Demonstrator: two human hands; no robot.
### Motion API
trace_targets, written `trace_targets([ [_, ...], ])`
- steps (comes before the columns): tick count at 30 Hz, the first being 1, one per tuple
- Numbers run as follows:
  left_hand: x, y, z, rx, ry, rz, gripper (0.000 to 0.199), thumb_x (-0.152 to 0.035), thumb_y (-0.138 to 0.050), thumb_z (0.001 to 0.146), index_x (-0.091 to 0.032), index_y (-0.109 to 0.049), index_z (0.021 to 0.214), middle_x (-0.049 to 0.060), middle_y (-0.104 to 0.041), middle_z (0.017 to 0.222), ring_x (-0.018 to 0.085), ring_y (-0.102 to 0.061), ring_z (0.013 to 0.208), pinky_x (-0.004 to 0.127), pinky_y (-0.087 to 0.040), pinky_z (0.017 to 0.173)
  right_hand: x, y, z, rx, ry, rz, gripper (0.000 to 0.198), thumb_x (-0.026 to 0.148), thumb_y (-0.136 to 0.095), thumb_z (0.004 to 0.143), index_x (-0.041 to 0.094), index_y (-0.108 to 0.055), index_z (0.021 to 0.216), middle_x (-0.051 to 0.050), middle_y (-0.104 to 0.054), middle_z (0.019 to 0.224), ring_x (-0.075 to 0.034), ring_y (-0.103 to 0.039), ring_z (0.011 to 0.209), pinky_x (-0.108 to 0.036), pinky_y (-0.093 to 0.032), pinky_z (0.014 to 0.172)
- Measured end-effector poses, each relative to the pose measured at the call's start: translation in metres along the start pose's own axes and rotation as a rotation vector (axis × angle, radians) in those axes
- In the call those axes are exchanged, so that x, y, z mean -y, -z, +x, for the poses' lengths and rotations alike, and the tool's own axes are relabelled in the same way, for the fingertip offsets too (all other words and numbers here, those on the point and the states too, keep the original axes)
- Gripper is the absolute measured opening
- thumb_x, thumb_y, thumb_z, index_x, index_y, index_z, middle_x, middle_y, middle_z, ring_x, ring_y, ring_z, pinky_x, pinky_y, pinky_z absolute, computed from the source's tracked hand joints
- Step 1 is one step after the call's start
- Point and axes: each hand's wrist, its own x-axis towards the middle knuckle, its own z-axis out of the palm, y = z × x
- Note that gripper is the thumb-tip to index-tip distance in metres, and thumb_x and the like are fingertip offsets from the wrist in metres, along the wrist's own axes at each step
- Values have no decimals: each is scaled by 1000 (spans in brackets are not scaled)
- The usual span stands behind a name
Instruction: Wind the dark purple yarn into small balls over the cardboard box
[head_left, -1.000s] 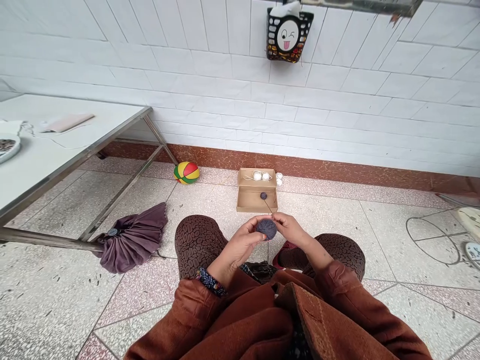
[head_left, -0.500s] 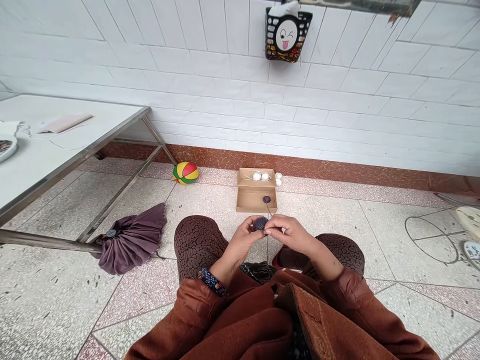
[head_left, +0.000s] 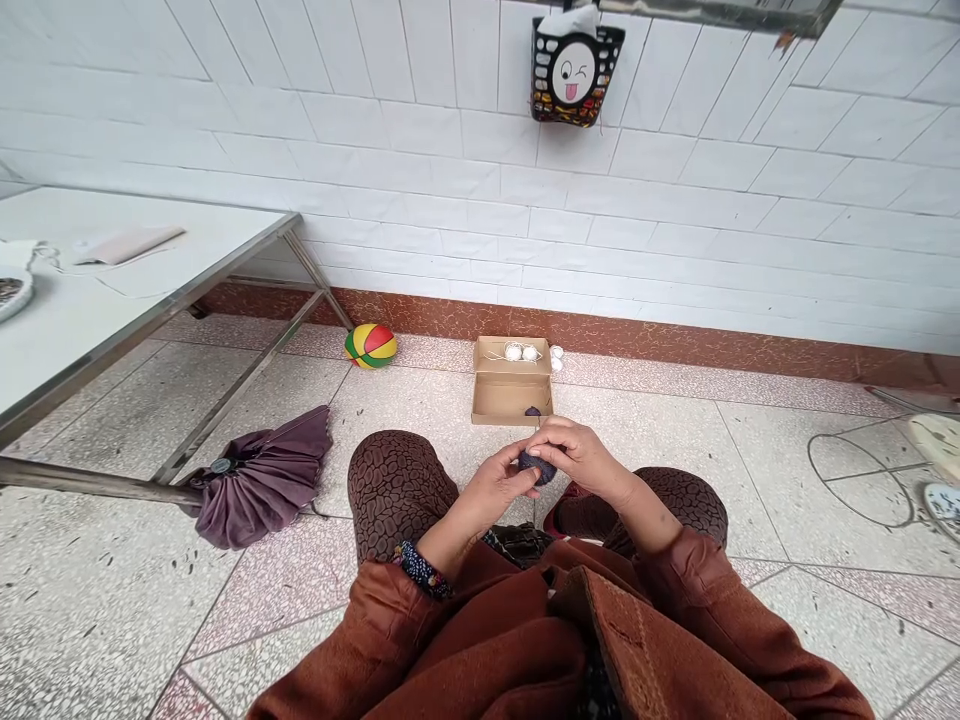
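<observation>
Between my knees, a dark purple-grey ball of yarn (head_left: 537, 468) is held in both hands. My left hand (head_left: 501, 482) grips it from the left, thumb across its front. My right hand (head_left: 576, 453) closes over its top and right side, the fingers pinched near the strand. A short length of that yarn runs up toward a smaller dark ball of yarn (head_left: 532, 411) in the near half of an open cardboard box (head_left: 499, 398). Two white balls of yarn (head_left: 521, 352) lie in the box's far half, with loose white strands.
More white balls (head_left: 556, 358) sit just right of the box. A striped ball (head_left: 371, 346) rests by the wall. On the left are a table (head_left: 142, 270) and a folded purple umbrella (head_left: 262, 480); a wire frame (head_left: 862, 480) stands at right. A black basket (head_left: 576, 70) hangs above.
The small dark ball in the box has shifted toward me, to the near edge. Both hands have turned the held ball and moved it slightly right and closer; my right hand now covers its top.
</observation>
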Motion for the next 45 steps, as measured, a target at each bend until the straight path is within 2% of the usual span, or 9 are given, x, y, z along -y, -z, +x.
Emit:
trace_targets([
  [2, -2, -2, -1, 37, 6, 38, 38, -27, -75, 75, -20, -72, 113, 8, -66, 103, 19, -59, 83, 33, -54, 70, -5, 2, 5, 25, 27, 4, 28, 42, -57, 100, 22, -74, 88, -4, -66, 82, -18, -61, 79, -30, -48, 74],
  [7, -7, -5, -6, 5, 21, -108, 72, -20, -77, 70, -31, -55, 138, 8, -62, 113, 19, -62, 85, 30, -54, 66, -28, -5, 7, -35, -125, 55, 25, 40, -60, 97, 20, -70, 85, -2, -64, 79, -16, -59, 75, -28, -46, 71],
  [12, -10, 3, -4, -91, 58, -284, 48, -24, -79, 69, -19, -65, 114, 7, -65, 106, 18, -67, 85, 27, -51, 69, -43, -28, -15, -55, -214, 21, 26, 34, -53, 99, 19, -63, 82, -1, -63, 75, -16, -59, 73, -27, -45, 70],
  [18, -4, 17, 5, -284, 52, -324, 40, -28, -79, 67, -16, -68, 103, 4, -67, 94, 14, -62, 76, 27, -49, 69, -15, -41, -31, 107, -127, -12, 23, 31, -49, 102, 20, -63, 87, -3, -67, 86, -17, -62, 82, -29, -48, 78],
  [27, 5, 21, 5, -317, 5, -104, 44, -28, -78, 67, -18, -68, 109, 5, -68, 101, 19, -59, 90, 29, -45, 79, 33, -20, -23, 207, 48, 18, 19, 31, -54, 101, 22, -68, 93, -3, -70, 85, -17, -63, 80, -28, -49, 76],
  [30, 6, 18, 5, -321, -39, -18, 52, -24, -80, 63, -19, -64, 113, 3, -66, 97, 19, -59, 93, 30, -43, 87, 36, -9, -12, 151, 52, 43, 21, 34, -54, 101, 22, -71, 94, -3, -69, 85, -16, -63, 79, -27, -49, 73],
  [38, -7, 7, -4, -14, -82, -51, 86, -16, -78, 64, -26, -43, 142, 2, -59, 99, 18, -57, 93, 32, -42, 86, -14, -7, 13, -77, -129, 88, 26, 40, -57, 97, 20, -68, 84, -2, -65, 77, -16, -59, 73, -29, -45, 72],
  [41, -12, 7, -6, -30, -101, -136, 83, -19, -78, 66, -26, -44, 142, 3, -60, 101, 18, -57, 95, 31, -42, 88, -33, -26, -2, -50, -264, 115, 29, 39, -52, 98, 19, -64, 81, 0, -63, 74, -16, -58, 70, -28, -45, 69],
  [45, -9, 13, -3, -155, -112, -168, 71, -20, -77, 68, -23, -52, 134, 2, -60, 100, 17, -56, 95, 30, -41, 90, -30, -45, -27, 13, -267, 68, 29, 38, -49, 101, 20, -63, 83, 0, -62, 74, -16, -58, 73, -27, -46, 70],
])
